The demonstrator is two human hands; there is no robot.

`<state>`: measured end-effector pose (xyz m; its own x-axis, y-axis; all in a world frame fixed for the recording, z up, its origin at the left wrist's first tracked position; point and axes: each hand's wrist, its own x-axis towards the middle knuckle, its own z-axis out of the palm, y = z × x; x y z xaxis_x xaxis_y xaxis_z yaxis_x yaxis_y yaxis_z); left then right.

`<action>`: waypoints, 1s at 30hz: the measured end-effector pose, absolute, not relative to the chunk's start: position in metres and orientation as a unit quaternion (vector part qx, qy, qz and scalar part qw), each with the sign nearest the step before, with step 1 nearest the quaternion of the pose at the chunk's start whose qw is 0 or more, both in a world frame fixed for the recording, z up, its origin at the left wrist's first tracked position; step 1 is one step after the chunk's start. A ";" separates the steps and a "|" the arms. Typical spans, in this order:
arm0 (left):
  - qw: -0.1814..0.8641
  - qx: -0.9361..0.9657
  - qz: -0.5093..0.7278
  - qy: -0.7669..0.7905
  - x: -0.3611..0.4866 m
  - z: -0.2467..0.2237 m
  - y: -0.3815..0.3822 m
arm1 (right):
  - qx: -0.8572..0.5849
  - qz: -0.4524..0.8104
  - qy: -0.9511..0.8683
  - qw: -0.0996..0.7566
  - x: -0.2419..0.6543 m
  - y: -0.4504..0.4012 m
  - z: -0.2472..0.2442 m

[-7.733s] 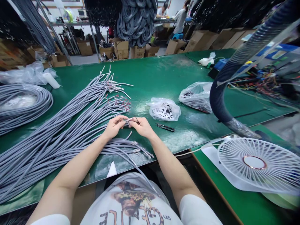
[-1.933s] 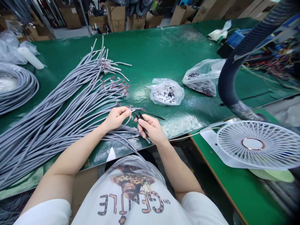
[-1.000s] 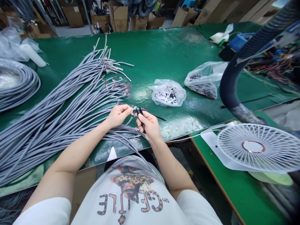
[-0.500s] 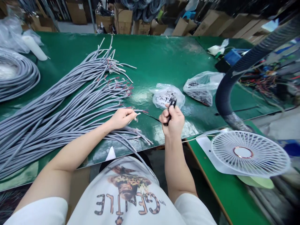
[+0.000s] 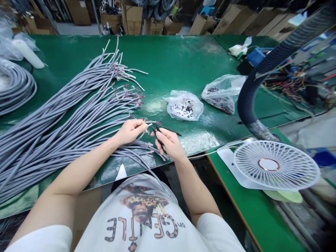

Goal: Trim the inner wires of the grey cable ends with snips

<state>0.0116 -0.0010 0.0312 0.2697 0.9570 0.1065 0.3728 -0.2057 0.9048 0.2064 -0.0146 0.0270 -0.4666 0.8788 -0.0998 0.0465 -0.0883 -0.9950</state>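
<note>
My left hand (image 5: 132,131) is closed, finger and thumb pinching the end of a grey cable (image 5: 149,125) whose stripped tip pokes out past the fingers. Just right of it, my right hand (image 5: 169,141) is wrapped round small black snips (image 5: 159,135), their points up and close to the cable end. A thin black strand (image 5: 172,131) stretches behind the right fingers; I cannot tell whether it is joined to the cable. Under and beyond the left hand spread many grey cables (image 5: 86,101) with red and white wire ends showing.
A clear bag of small black and white pieces (image 5: 185,106) lies beyond my right hand, with a second bag of dark pieces (image 5: 220,94) farther right. A black hose (image 5: 248,98) curves down above a white fan (image 5: 278,164). Coiled cable (image 5: 17,87) sits at far left.
My right hand has come left and down from near the bag of pieces to beside my left hand, still holding the snips. My left hand keeps its pinch; the view has shifted slightly.
</note>
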 end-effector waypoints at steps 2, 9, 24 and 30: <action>0.397 0.691 0.363 0.482 0.012 0.031 -0.001 | -0.394 0.631 -0.574 0.342 0.205 -0.015 0.025; 0.382 0.703 0.363 0.478 0.012 0.032 -0.003 | -0.391 0.647 -0.555 0.346 0.202 -0.014 0.024; 0.401 0.735 0.304 0.455 0.014 0.030 -0.007 | -0.417 0.588 -0.426 0.548 0.209 0.015 0.025; 0.425 0.726 0.295 0.453 0.013 0.034 -0.004 | -0.410 0.388 -0.707 0.426 0.223 0.011 0.041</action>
<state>0.0126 -0.0039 0.0341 0.4146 0.9090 0.0433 0.4076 -0.2281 0.8842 0.2229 0.0114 0.0414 -0.3008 0.9103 0.2846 0.2494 0.3631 -0.8977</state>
